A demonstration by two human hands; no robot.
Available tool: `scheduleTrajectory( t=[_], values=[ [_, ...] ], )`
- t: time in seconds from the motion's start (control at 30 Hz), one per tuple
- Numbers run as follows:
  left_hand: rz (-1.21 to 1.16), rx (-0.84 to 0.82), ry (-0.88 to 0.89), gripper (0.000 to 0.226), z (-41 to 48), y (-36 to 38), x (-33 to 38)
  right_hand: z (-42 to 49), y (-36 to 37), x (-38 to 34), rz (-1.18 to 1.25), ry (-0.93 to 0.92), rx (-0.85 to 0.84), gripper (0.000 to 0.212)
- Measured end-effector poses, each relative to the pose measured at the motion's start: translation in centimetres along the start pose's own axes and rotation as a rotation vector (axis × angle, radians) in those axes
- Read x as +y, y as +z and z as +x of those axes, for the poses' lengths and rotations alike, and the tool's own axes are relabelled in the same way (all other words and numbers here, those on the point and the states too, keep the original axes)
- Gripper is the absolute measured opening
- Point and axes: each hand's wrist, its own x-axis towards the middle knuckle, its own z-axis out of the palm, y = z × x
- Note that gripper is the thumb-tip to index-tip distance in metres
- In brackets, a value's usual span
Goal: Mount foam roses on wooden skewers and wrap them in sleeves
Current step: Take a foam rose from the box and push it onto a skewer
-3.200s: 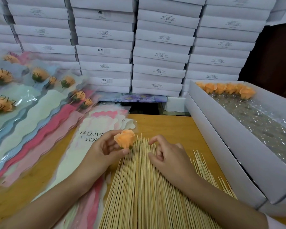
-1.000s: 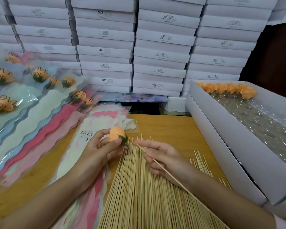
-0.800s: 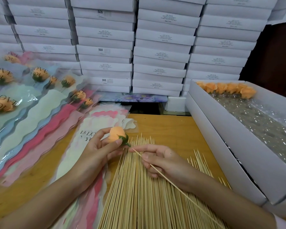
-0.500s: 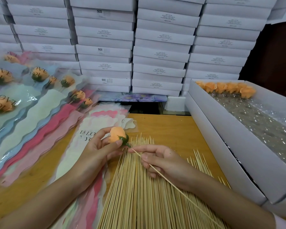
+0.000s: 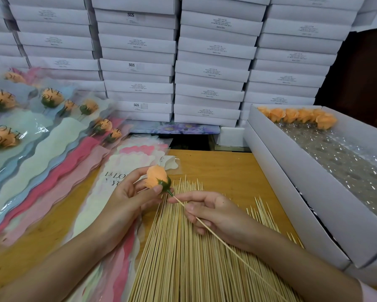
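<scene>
My left hand [image 5: 126, 199] pinches an orange foam rose [image 5: 156, 176] with a green base, held above the table. My right hand [image 5: 216, 212] pinches a single wooden skewer [image 5: 224, 245] near its tip. The tip touches the rose's green base. Under both hands lies a broad pile of skewers [image 5: 183, 258]. A stack of empty sleeves [image 5: 122, 168] printed with "LOVE YOU" lies beneath my left hand.
Finished wrapped roses [image 5: 50, 98] lie fanned out at the left in pink, blue and green sleeves. A long white box [image 5: 309, 192] at the right holds several orange roses [image 5: 292, 115] on bubble wrap. Stacked white boxes [image 5: 205, 62] wall off the back of the wooden table [image 5: 222, 166].
My right hand picked one skewer from the pile and brought its tip to the rose's base. My left hand turned the rose so its green base faces the skewer.
</scene>
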Motion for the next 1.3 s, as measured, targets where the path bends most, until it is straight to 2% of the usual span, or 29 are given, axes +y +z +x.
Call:
scheduleTrajectory(
  t=[0.57, 0.83, 0.9, 1.07, 1.23, 1.3],
  values=[
    [0.082, -0.019, -0.046, 0.043, 0.1, -0.2, -0.2, -0.2, 0.3, -0.3, -0.008, 0.020, 0.033, 0.024],
    [0.135, -0.075, -0.078, 0.041, -0.1, -0.1, 0.0, -0.5, 0.3, -0.5, 0.003, 0.022, 0.010, 0.020],
    [0.124, -0.044, -0.078, 0.040, 0.0, 0.0, 0.0, -0.5, 0.3, -0.5, 0.025, 0.013, 0.014, 0.023],
    [0.048, 0.061, -0.058, 0.050, 0.1, 0.4, 0.4, -0.4, 0.0, -0.5, 0.088, -0.001, 0.020, 0.045],
    [0.066, 0.237, -0.028, 0.051, 0.7, -0.7, 3.0, -0.4, -0.1, -0.9, 0.011, -0.012, -0.044, 0.032],
    [0.075, 0.283, -0.010, 0.042, 1.2, -1.8, 4.3, -0.5, 0.0, -1.2, -0.019, -0.007, -0.069, 0.026]
  ],
)
